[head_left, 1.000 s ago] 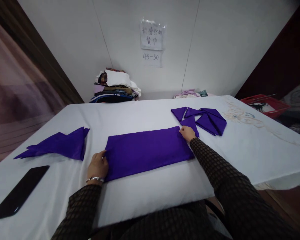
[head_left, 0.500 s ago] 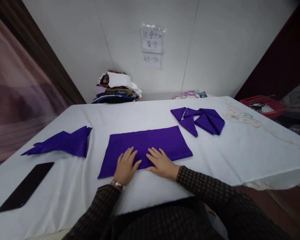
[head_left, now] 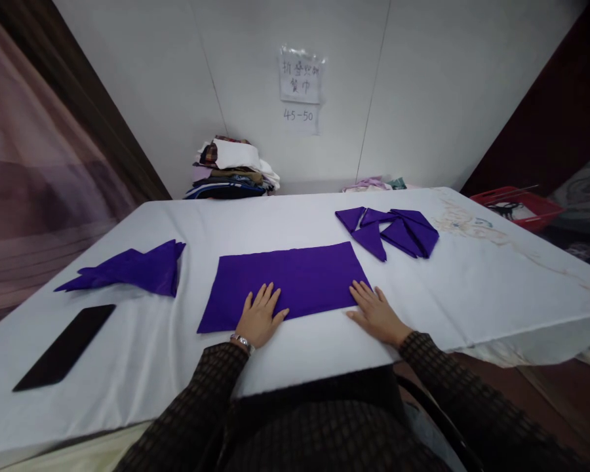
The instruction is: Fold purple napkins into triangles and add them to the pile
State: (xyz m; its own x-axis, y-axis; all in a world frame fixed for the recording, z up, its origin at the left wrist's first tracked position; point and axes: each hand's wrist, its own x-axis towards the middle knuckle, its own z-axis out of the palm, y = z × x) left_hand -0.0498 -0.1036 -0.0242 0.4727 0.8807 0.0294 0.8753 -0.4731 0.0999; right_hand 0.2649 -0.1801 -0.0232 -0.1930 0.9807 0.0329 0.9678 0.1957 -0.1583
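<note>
Two bare hands w/ fingers spread, holding nothing: left hand (head_left: 258, 319) & right hand (head_left: 376, 316) on flat rectangular purple cloth (head_left: 295, 275), frame ctr.

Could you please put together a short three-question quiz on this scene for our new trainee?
1. True or false: the shiny bracelet is worn at the wrist of the left hand.

2. Multiple choice: which of these lies closest to the dark flat slab?
A) the red basket
B) the loose purple bundle
C) the pile of clothes

3. Fill in the missing word: seen from the person's side, the right hand rests at the near ____ corner of the flat purple cloth.

Key: 1 true; 2 B; 3 right
</note>
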